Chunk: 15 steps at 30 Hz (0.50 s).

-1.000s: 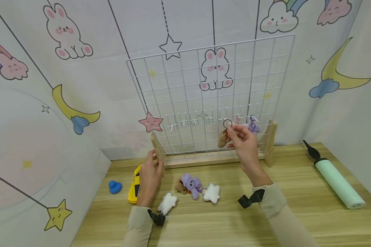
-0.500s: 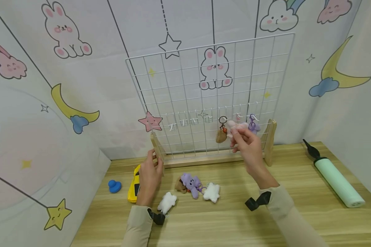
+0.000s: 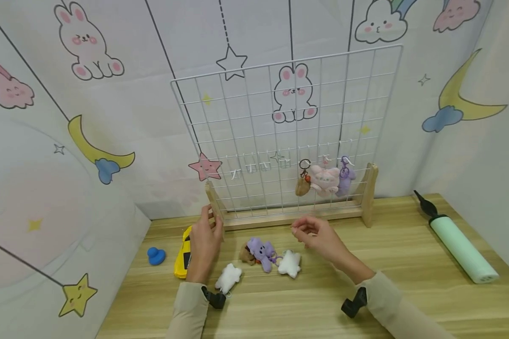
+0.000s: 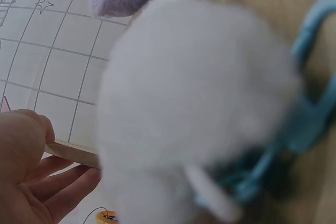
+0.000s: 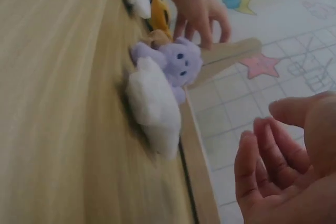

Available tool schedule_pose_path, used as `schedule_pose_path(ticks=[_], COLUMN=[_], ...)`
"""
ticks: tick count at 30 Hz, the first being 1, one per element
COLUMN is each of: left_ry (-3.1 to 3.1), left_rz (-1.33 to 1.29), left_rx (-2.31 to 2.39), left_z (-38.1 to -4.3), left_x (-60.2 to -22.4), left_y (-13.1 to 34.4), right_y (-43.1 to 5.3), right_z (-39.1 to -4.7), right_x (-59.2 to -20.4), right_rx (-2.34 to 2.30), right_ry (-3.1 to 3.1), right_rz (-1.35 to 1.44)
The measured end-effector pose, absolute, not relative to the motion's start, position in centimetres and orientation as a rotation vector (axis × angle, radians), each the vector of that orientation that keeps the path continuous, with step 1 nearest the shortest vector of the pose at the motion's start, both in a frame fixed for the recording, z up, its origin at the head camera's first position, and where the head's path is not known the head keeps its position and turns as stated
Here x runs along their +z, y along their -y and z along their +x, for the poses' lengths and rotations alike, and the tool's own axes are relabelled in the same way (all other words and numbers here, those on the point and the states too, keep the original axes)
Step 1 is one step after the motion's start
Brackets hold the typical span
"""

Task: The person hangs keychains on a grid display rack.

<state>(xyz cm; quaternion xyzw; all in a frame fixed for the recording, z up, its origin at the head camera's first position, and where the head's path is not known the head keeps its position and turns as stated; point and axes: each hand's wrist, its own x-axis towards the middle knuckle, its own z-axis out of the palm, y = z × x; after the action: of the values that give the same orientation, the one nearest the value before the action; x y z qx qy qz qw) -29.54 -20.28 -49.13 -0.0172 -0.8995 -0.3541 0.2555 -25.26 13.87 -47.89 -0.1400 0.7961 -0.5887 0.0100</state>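
My left hand (image 3: pixel 205 238) holds the left wooden upright (image 3: pixel 213 197) of the white wire grid rack (image 3: pixel 280 64), thumb on one side and fingers on the other. My right hand (image 3: pixel 320 240) is over the table in front of the rack, fingers loosely bent, holding nothing. Nearest to it lies a white plush keychain (image 3: pixel 289 264), beside a purple plush (image 3: pixel 259 252) that partly covers a brown one (image 3: pixel 247 255). Another white plush (image 4: pixel 194 87) with a teal clasp (image 4: pixel 304 124) looms blurred in the left wrist view. Brown (image 3: pixel 303 187), pink (image 3: pixel 324 180) and purple (image 3: pixel 345 182) plush keychains hang on the rack's right half.
Several small white hooks (image 3: pixel 251 168) line the rack's left half. A yellow toy car (image 3: pixel 181 259) is beside my left hand, with a blue rubber duck (image 3: pixel 156 255) further left. A mint-green hand pump (image 3: pixel 462 247) lies at the table's right.
My right hand has let go of the brown keychain, which now hangs on a hook, touched the pink plush, then come down and left toward the table. My left hand stays put.
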Motion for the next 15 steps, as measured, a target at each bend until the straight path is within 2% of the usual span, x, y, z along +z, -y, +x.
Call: schedule_pose_path(ticks=[7, 15], left_ry=[2.441, 2.451], left_rz=[-0.053, -0.046], left_rx=[-0.959, -0.950], left_z=[-29.6, -29.5], left_x=[-49.2, -49.0], left_y=[20.2, 20.3], right_y=[-12.6, -12.5], right_z=[-24.8, -24.1], right_x=[-50.1, -50.3], right_rx=[-1.342, -0.975], right_ry=[-2.726, -2.799], right_rz=[-0.540, -0.718])
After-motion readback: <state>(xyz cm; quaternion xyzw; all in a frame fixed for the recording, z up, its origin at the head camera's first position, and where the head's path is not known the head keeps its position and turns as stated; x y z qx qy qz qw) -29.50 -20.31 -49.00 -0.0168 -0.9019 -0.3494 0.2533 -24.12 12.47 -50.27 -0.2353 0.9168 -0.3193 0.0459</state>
